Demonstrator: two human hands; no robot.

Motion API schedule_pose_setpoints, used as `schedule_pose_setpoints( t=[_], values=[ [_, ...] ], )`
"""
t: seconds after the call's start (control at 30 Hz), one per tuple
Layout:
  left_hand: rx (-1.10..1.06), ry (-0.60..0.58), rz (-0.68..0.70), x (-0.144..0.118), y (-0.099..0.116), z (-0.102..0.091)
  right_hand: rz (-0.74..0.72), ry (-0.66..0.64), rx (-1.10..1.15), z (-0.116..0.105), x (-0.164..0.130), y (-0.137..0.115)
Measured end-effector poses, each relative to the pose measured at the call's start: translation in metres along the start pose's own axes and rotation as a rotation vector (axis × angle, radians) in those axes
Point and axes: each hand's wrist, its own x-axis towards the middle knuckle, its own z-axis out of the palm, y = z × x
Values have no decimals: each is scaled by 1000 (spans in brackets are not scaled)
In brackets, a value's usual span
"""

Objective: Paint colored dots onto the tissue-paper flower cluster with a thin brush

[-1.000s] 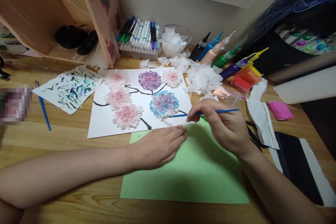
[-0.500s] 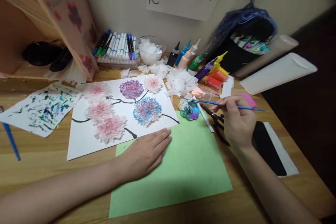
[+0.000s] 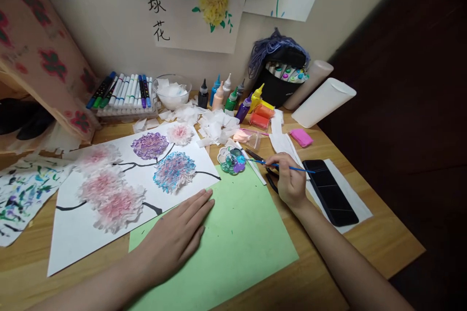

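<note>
Brush tip dipped at the paint palette, flat hand on the green sheet.

The white paper with tissue flowers point(image 3: 109, 189) lies at ten o'clock of the light green paper sheet point(image 3: 233, 238). The left hand point(image 3: 175, 238) rests open and flat on that sheet, holding nothing, as before. The right hand point(image 3: 290, 182), at two o'clock of the sheet, pinches the thin blue paintbrush point(image 3: 280, 166); a second ago its tip touched the blue flower, now it reaches the small flower-shaped paint palette point(image 3: 231, 160) at the sheet's twelve o'clock edge.
</note>
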Motion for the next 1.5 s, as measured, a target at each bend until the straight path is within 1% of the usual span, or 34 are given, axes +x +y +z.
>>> schedule_pose_setpoints(
  t=[0.17,0.33,0.4,0.57,0.7,0.8,0.87,0.9,0.93,1.03,1.1,1.13,1.23,1.3,1.5],
  values=[
    [5,-17,-6,1,-1,0,152,-28,83,4,1,1],
    [8,-13,-7,0,-1,0,250,13,192,5,1,0],
    [20,-19,-4,1,-1,0,269,41,217,5,1,0],
    [35,-45,2,1,-1,-1,300,55,259,5,4,-1],
    [24,-39,3,2,0,-1,293,150,262,2,8,-4],
    [27,-32,7,2,3,-1,313,177,381,4,6,-12],
    [33,-37,15,2,4,1,348,150,497,10,0,-20],
    [36,-44,20,2,5,1,361,119,548,15,-4,-26],
    [38,-47,24,2,6,2,369,61,591,21,-9,-31],
    [27,-67,9,1,7,2,313,-124,652,41,-23,-48],
    [1,-76,1,1,8,2,246,-194,664,54,-29,-56],
    [-14,-77,-1,1,8,2,210,-207,666,60,-30,-60],
    [-52,-69,-10,0,8,3,120,-189,667,75,-30,-66],
    [-66,-65,-9,-1,7,5,91,-172,667,82,-29,-67],
    [-80,-67,-1,-1,6,7,66,-149,618,86,-30,-66]
  ],
)
